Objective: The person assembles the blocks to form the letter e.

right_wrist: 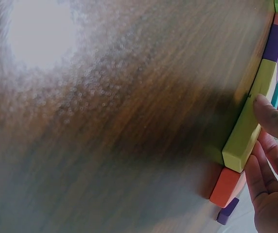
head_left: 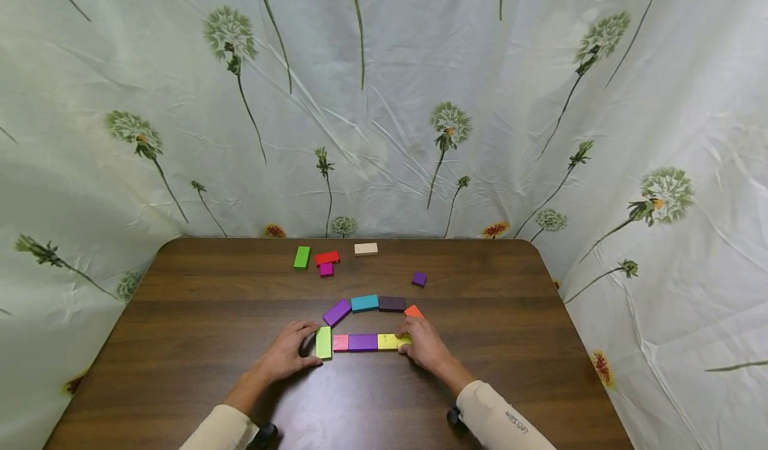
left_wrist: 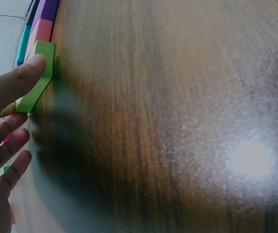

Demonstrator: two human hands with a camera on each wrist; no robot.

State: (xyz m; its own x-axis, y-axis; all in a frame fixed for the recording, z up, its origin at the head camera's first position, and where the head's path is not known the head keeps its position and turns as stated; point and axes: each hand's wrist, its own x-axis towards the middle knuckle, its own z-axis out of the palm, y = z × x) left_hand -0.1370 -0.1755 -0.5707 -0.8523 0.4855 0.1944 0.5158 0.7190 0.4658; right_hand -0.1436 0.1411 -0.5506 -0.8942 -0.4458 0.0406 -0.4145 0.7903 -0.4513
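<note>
My left hand [head_left: 287, 353] holds the light green block [head_left: 323, 343] by its ends, thumb at the near end and index finger at the far one. Beside that block runs a straight row: a pink block [head_left: 341, 343], a purple block [head_left: 363, 343] and yellow blocks [head_left: 386, 342]. At the row's right end my right hand [head_left: 427, 349] grips a yellow block [right_wrist: 243, 133] between thumb and fingers. An orange block [head_left: 414, 311] lies just beyond these fingers. Behind the row curve a violet block [head_left: 337, 313], a teal block [head_left: 365, 303] and a dark purple block [head_left: 392, 304].
Farther back lie a green block [head_left: 302, 258], a red block [head_left: 327, 258], a magenta block [head_left: 327, 271] and a cream block [head_left: 366, 249]. A small purple block [head_left: 419, 279] sits to their right. The wooden table [head_left: 510, 370] ends at a flowered curtain [head_left: 384, 103].
</note>
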